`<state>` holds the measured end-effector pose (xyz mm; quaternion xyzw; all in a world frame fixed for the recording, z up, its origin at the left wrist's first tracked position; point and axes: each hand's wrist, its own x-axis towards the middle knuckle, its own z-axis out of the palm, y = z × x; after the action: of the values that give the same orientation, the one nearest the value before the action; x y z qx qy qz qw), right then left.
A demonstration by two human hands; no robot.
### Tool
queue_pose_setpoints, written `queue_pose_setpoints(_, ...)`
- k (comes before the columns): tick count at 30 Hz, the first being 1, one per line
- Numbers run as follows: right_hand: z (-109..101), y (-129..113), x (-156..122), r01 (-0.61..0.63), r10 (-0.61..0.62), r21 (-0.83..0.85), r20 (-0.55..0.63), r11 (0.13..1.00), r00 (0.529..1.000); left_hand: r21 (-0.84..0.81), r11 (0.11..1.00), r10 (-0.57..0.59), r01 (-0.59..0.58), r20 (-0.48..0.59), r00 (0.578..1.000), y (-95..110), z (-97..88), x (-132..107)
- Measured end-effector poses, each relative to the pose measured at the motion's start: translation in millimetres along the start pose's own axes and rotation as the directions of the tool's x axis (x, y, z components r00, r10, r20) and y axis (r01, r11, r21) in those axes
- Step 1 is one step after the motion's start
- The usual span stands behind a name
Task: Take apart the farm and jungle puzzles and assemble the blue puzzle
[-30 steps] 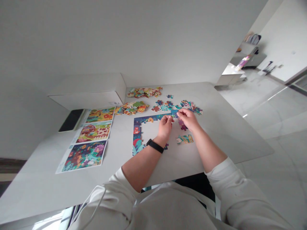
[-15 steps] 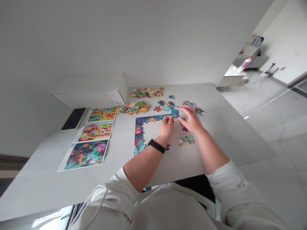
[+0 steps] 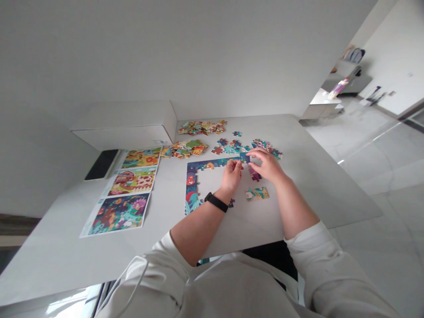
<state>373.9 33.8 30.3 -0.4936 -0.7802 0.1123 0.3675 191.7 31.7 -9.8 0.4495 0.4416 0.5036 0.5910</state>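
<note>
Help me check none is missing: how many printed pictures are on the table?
3, in a row left of the puzzle border: lion picture farthest away, barn picture in the middle, dark-blue picture nearest. Any underneath would be hidden.

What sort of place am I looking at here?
Likely a room in a home, though I can't be sure: jigsaw pieces and printed pictures lie on a pale table, and a glossy floor stretches off to the right.
</note>
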Motion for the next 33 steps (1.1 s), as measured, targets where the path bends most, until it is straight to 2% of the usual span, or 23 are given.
queue_pose_setpoints(2, -3.4, 12.9, -0.3, -0.053, 0.053, 0.024, -0.001, 0.998, 0.999, 0.079, 0.994, 0.069, -0.072, 0.045, 0.997, -3.2, -0.7, -1.6)
queue_pose_setpoints(4, -4.9, 27.7, -0.6, -0.110, 0.109, 0.033, 0.010, 0.993, 0.994, 0.224, 0.956, 0.160, -0.190, 0.147, 0.976, -4.7, -0.9, -5.9)
queue_pose_setpoints(6, -3.6, 40.5, -0.6, -0.158, 0.157, 0.026, 0.032, 0.987, 0.987, 0.363, 0.864, 0.240, -0.347, 0.308, 0.920, -4.1, -0.3, -12.3)
queue_pose_setpoints(8, 0.1, 48.9, -0.3, -0.179, 0.178, 0.008, 0.050, 0.984, 0.983, 0.453, 0.745, 0.273, -0.489, 0.463, 0.843, -2.9, 1.1, -18.6)
queue_pose_setpoints(10, 5.0, 52.7, 0.1, -0.176, 0.177, -0.016, 0.058, 0.984, 0.982, 0.521, 0.633, 0.261, -0.572, 0.552, 0.792, -2.4, 2.4, -23.1)
queue_pose_setpoints(11, 7.4, 53.2, 0.3, -0.172, 0.174, -0.029, 0.059, 0.985, 0.983, 0.551, 0.587, 0.246, -0.593, 0.576, 0.779, -2.8, 2.8, -24.3)
queue_pose_setpoints(14, 12.9, 52.4, 0.7, -0.176, 0.179, -0.055, 0.049, 0.983, 0.983, 0.595, 0.504, 0.211, -0.626, 0.618, 0.758, -5.2, 2.5, -24.6)
queue_pose_setpoints(18, 16.2, 51.5, 1.3, -0.202, 0.204, -0.049, 0.033, 0.978, 0.978, 0.606, 0.455, 0.202, -0.652, 0.643, 0.739, -6.7, 1.3, -24.1)
queue_pose_setpoints(33, 22.1, 51.4, 5.6, -0.225, 0.228, -0.057, 0.047, 0.973, 0.973, 0.699, 0.326, 0.200, -0.637, 0.607, 0.769, 1.0, 6.4, -36.5)
